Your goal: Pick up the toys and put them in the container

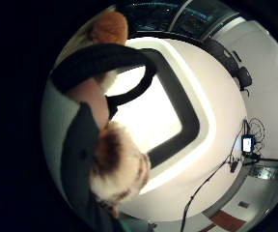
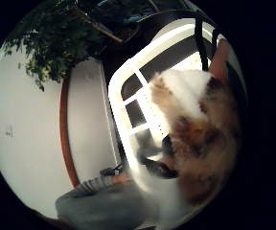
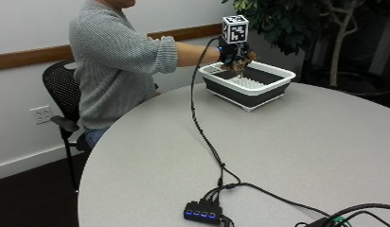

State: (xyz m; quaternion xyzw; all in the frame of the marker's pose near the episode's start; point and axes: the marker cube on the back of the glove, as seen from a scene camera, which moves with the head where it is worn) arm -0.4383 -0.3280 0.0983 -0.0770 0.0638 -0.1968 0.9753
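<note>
Across the round table (image 3: 321,142) stands a container (image 3: 270,90) with a white rim and dark grey walls. My gloved right hand (image 3: 231,53) hovers above its near-left part and grips a brown and white plush toy (image 3: 244,62), which hangs just over the opening. In the palm views the furry toy (image 2: 195,129) sits close to the palm, over the container's white ribbed rim (image 2: 123,86). The toy's fur (image 1: 119,164) also shows beside the container's dark wall (image 1: 189,118). An orange furry patch (image 1: 111,26) shows past the black strap; I cannot tell whether it belongs to the same toy.
A black cable (image 3: 204,137) runs from the hand across the table to a small hub (image 3: 202,211) at the front edge. A leafy plant (image 3: 296,19) stands behind the container. The person sits on a black chair (image 3: 59,90) at the far left.
</note>
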